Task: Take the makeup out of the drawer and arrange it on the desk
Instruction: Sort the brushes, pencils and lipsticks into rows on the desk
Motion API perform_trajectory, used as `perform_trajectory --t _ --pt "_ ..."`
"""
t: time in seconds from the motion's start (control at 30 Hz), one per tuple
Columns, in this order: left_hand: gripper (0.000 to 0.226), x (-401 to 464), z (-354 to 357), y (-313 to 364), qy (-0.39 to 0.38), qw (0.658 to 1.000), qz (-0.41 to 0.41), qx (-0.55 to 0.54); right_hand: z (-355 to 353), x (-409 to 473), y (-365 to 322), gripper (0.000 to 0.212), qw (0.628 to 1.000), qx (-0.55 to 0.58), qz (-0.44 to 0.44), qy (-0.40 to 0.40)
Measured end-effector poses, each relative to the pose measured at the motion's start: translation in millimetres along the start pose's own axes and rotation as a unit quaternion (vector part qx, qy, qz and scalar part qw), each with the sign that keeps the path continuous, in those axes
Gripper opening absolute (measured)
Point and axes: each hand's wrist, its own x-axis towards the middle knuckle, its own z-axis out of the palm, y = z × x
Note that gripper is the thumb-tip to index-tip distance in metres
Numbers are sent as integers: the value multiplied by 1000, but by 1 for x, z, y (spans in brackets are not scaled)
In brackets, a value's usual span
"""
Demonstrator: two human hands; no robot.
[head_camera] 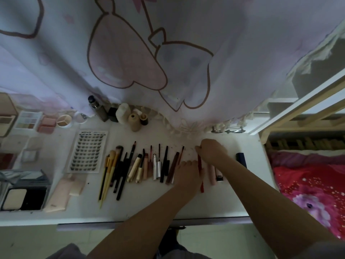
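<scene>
Makeup lay spread across the white desk point(214, 206) in a rough row, and both hands worked at its right end. A slim red pencil point(200, 172) lay between the two hands, its far end reaching the right hand point(211, 149), whose fingers were curled down over the desk; whether they actually pinched the pencil could not be made out. The left hand point(187, 171) rested flat beside the pencil with its fingers fairly straight and close together, tips pointing away from the person, holding nothing that showed. Just right of the pencil lay a pale pink tube point(211, 174) and a short dark lipstick point(219, 175), partly hidden under the right forearm, and further right a dark blue case point(241, 158) sat near the desk's edge. Left of the hands ran the line of pencils, a silver tube point(155, 168), two gold tubes point(136, 170) and a cluster of makeup brushes point(112, 165). Beyond those lay a false-lash card point(87, 152) headed "XOYO" in print; the rest of its header was too small to read. A pink squeeze tube point(59, 193) and an open powder compact point(22, 198) sat at the near left, with eyeshadow palettes point(28, 120) and small bottles point(134, 121) along the back under a printed curtain point(149, 53). A red floral bedspread point(308, 184) showed at the right.
</scene>
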Motion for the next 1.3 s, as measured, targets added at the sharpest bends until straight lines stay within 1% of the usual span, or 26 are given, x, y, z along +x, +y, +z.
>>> perform_trajectory --t 0.1,0.17,0.23,0.3,0.4,0.43,0.53,0.6,0.63,0.7,0.77,0.8,0.83,0.93,1.03,1.13,1.2,1.23,1.3 --pt "32 -2 -16 -5 25 999 4 -47 -13 -13 8 29 989 145 -12 19" --pt "29 -4 -29 -8 35 997 25 -61 -20 -26 12 27 978 204 -34 18" --pt "29 -8 -42 -13 37 995 68 -56 -26 -40 13 31 978 195 -71 -10" --pt "28 -13 -52 -23 31 992 117 -46 -32 -52 15 32 973 197 -104 -55" --pt "23 -22 -63 -42 31 981 191 8 -41 -68 21 27 946 258 -139 -139" --pt "20 -24 -66 -48 31 979 202 20 -42 -72 22 27 939 273 -148 -149" --pt "20 -29 -70 -54 33 977 207 38 -38 -79 21 26 926 303 -168 -148" --pt "20 -30 -71 -51 11 977 210 18 -34 -82 18 25 922 304 -184 -152" --pt "20 -31 -73 -52 -10 979 202 -3 -34 -82 21 24 923 305 -184 -145" --pt "20 -34 -77 -66 -43 986 150 -56 -41 -82 38 22 924 338 -151 -96" --pt "25 -41 -81 -91 -64 989 73 -108 -51 -80 62 21 898 419 -116 -61" --pt "26 -43 -83 -99 -71 988 43 -129 -53 -80 69 20 887 445 -108 -59" --pt "26 -45 -84 -101 -72 985 24 -156 -50 -80 70 18 884 452 -104 -63" --pt "19 -39 -80 -73 -72 962 -7 -264 -26 -75 46 15 901 417 -95 -78" --pt "14 -33 -72 -44 -108 932 -59 -342 -2 -71 31 12 913 397 -56 -76" --pt "23 -25 -62 -30 -132 928 -96 -336 12 -69 34 17 913 403 -11 -56" --pt "13 -20 -58 -22 -117 931 -112 -327 23 -69 33 18 907 417 24 -46" --pt "10 -17 -57 -20 -100 940 -112 -307 28 -69 32 15 902 429 46 -37" --pt "25 -8 -53 -18 -58 973 -88 -204 39 -67 30 6 893 442 79 -14"
